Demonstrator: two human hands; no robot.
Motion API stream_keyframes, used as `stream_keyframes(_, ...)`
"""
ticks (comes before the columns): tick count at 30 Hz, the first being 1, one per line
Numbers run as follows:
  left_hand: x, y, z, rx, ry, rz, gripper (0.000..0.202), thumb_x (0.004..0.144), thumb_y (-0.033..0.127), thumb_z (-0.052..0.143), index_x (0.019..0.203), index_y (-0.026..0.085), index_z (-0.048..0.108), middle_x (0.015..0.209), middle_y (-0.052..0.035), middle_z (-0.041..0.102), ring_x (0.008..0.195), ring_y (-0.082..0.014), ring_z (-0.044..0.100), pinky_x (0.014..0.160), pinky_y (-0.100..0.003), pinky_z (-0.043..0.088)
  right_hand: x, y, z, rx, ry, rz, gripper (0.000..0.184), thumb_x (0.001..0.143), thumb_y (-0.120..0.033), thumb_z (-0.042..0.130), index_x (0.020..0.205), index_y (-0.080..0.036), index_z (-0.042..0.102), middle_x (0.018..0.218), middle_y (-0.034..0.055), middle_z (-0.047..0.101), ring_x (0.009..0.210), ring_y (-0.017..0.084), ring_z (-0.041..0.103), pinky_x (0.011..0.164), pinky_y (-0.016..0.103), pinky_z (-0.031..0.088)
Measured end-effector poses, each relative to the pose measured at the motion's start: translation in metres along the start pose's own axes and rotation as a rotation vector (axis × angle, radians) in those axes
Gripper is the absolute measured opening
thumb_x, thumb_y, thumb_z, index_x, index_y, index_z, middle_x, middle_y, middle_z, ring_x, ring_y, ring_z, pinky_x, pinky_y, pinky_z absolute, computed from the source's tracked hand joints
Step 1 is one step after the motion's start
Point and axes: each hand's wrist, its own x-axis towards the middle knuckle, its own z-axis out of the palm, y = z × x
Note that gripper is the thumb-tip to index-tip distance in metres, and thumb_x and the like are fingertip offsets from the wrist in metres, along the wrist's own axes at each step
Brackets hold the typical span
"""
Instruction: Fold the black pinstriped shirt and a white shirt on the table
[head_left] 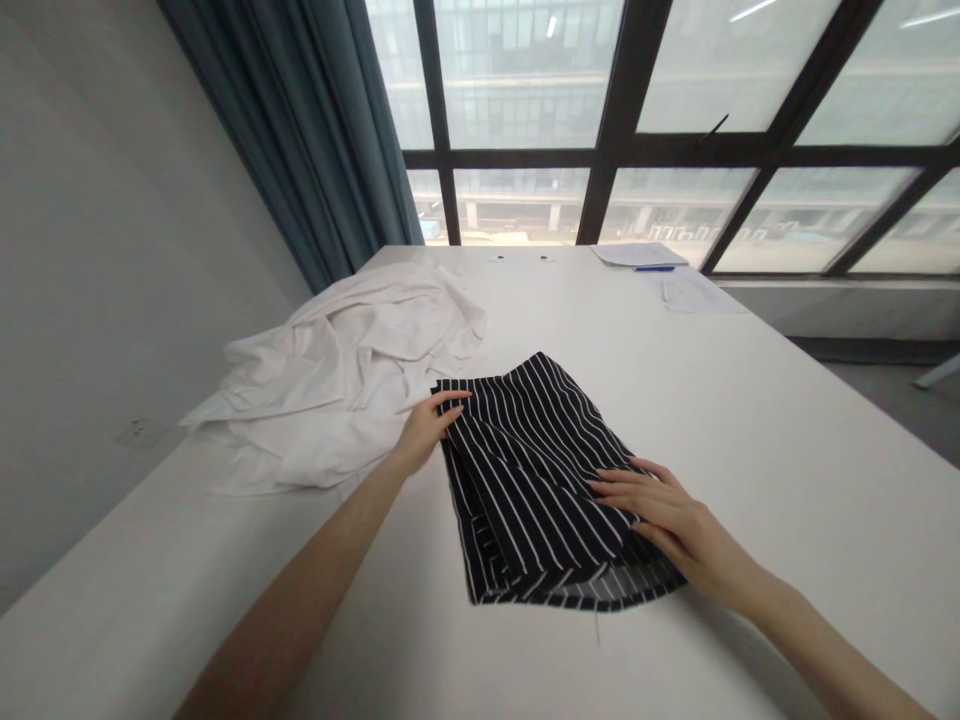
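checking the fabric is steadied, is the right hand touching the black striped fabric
Touching: the head view shows the right hand with its fingers laid across the striped fabric, near its right edge.

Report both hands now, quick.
Left hand: at a corner of the folded black, white-striped fabric; grip cannot be told.
Right hand: open, resting on that fabric.

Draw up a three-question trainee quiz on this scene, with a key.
1. True or false: the crumpled white cloth lies left of the folded black fabric with white stripes.
2. Which bare hand touches the striped fabric's far left corner?
3. Multiple choice: what lies beside the papers at the window end of the white table?
A. Silver scissors
B. A slim blue pen
C. A red mug

Key: 1. True. 2. The left hand. 3. B.
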Motion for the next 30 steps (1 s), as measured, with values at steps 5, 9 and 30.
stream_keyframes(5, -0.005, 0.011, 0.002, 0.087, 0.023, 0.015, 0.039, 0.080, 0.040, 0.064, 0.113, 0.021, 0.067, 0.074, -0.0009, 0.059, 0.058, -0.0125, 0.052, 0.048, -0.020, 0.039, 0.005, -0.016, 0.002, 0.002, -0.226, 0.068, 0.038, 0.100, -0.041, 0.041, 0.133, -0.034, 0.058, 0.143, 0.0017, 0.053, 0.140, 0.024, 0.038, 0.118, 0.052, 0.021)
stream_keyframes(9, -0.024, 0.032, 0.004, 0.186, -0.091, 0.011, 0.047, 0.084, 0.043, 0.060, 0.127, 0.024, 0.061, 0.069, 0.0003, 0.056, 0.051, -0.0111, 0.046, 0.044, -0.020, 0.038, 0.002, -0.009, 0.006, -0.019, -0.150, 0.166, 0.041, 0.102, -0.040, 0.036, 0.137, -0.031, 0.055, 0.145, 0.0033, 0.052, 0.141, 0.023, 0.036, 0.116, 0.052, 0.028)
stream_keyframes(30, -0.076, 0.031, 0.011, 0.712, 0.075, 0.378, 0.037, 0.087, 0.019, 0.053, 0.124, 0.024, 0.059, 0.098, -0.0048, 0.053, 0.088, -0.0195, 0.057, 0.087, -0.040, 0.050, 0.007, -0.009, 0.022, -0.205, 0.053, 0.078, 0.038, 0.099, -0.028, 0.042, 0.134, -0.031, 0.057, 0.139, 0.0041, 0.057, 0.136, 0.025, 0.043, 0.109, 0.054, 0.038)
